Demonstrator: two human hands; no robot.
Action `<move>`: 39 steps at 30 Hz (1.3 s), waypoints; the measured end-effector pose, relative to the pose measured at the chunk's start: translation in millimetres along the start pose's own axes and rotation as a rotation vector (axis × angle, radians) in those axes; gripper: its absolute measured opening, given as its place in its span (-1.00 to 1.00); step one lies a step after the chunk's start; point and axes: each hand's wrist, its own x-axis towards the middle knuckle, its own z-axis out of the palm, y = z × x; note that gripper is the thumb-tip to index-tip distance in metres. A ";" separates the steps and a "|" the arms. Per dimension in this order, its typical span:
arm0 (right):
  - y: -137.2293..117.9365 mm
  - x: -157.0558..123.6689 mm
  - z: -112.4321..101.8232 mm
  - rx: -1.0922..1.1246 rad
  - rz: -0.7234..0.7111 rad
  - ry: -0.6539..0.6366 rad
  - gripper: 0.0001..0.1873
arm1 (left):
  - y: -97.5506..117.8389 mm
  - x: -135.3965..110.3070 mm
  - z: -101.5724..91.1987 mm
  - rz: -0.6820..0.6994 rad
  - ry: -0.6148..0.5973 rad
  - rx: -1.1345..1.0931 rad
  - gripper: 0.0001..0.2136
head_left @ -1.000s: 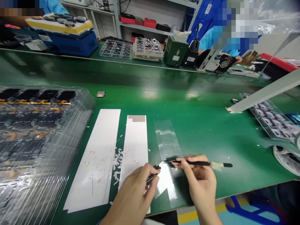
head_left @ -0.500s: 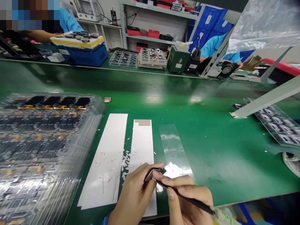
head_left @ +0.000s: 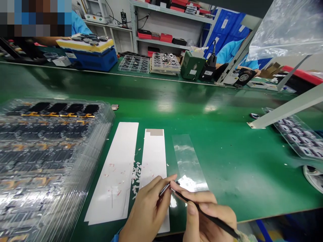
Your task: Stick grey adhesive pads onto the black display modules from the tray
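My left hand (head_left: 147, 210) pinches a small flat dark part (head_left: 164, 189) between thumb and fingers, low in the middle of the view. My right hand (head_left: 205, 216) grips thin black tweezers (head_left: 204, 213) like a pen, and their tip touches the part's edge. Both hands hover over the near end of a clear film strip (head_left: 188, 163) and a narrow white paper strip (head_left: 154, 168) on the green bench (head_left: 227, 144).
A wider white strip (head_left: 116, 171) with small red and white scraps lies to the left. A tall stack of clear trays (head_left: 42, 161) with dark parts fills the left side. Another parts tray (head_left: 297, 136) and a slanted metal bar (head_left: 287, 107) sit right. Other workers stand behind the far bench.
My right hand swung the tweezers from lying across the film to pointing up-left at the part. Both hands came closer to me, and the view tilted up slightly.
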 end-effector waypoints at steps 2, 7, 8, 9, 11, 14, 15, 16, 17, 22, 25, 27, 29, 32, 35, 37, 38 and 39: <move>-0.1 -0.4 -0.4 -0.021 -0.018 -0.003 -0.74 | -0.8 -0.6 0.1 0.007 0.018 0.010 -0.69; 7.8 -0.6 0.3 -0.016 -0.105 -0.025 -0.76 | -2.1 -2.7 0.2 0.004 0.015 0.048 -0.60; 10.0 -0.5 0.6 -0.018 -0.141 -0.032 -0.75 | -1.9 -3.4 -0.1 0.003 0.010 0.052 -0.58; 12.1 -0.5 1.0 -0.020 -0.167 -0.036 -0.75 | -1.3 -4.2 -0.4 0.002 0.006 0.055 -0.55; 15.3 -0.6 1.7 -0.024 -0.181 -0.032 -0.74 | 0.2 -5.4 -1.2 0.000 0.009 0.064 -0.53; 17.4 -1.4 2.0 -0.038 -0.177 -0.016 -0.74 | 2.9 -6.2 -1.9 0.008 0.025 0.064 -0.52; 17.7 -1.6 2.0 -0.043 -0.181 -0.018 -0.73 | 3.6 -6.2 -1.9 0.010 0.034 0.060 -0.52; 17.9 -1.7 1.9 -0.047 -0.182 -0.021 -0.73 | 4.2 -6.2 -1.8 0.009 0.042 0.056 -0.52; 18.2 -1.7 1.8 -0.050 -0.183 -0.021 -0.73 | 4.5 -6.2 -1.6 0.007 0.050 0.052 -0.53; 20.1 -1.3 3.1 -0.041 -0.201 0.012 -0.74 | 3.9 -7.0 -0.5 -0.011 0.056 0.051 -0.54; 21.4 -1.2 4.2 -0.032 -0.206 0.008 -0.74 | 2.5 -7.3 -0.6 -0.016 0.043 0.050 -0.54; 22.1 -1.1 4.3 -0.036 -0.211 0.007 -0.74 | 1.5 -7.2 -0.9 -0.017 0.029 0.042 -0.53; 22.6 -1.1 3.8 -0.041 -0.219 0.000 -0.73 | 0.3 -6.9 -1.1 -0.024 0.022 0.035 -0.53; 22.6 -0.9 1.8 -0.044 -0.215 -0.032 -0.71 | -1.8 -6.0 -0.8 -0.031 0.008 0.035 -0.53; 22.2 -1.0 0.1 -0.039 -0.212 -0.030 -0.70 | -3.7 -4.9 -0.2 -0.018 -0.006 0.036 -0.53; 22.1 -1.2 -0.4 -0.033 -0.210 -0.019 -0.71 | -3.9 -4.4 0.0 -0.017 -0.003 0.044 -0.53; 22.3 -1.4 -0.5 -0.032 -0.208 -0.014 -0.72 | -3.7 -4.2 0.0 -0.020 -0.003 0.051 -0.53; 22.6 -1.5 -0.6 -0.033 -0.209 -0.013 -0.73 | -3.2 -4.1 -0.1 -0.023 -0.002 0.058 -0.53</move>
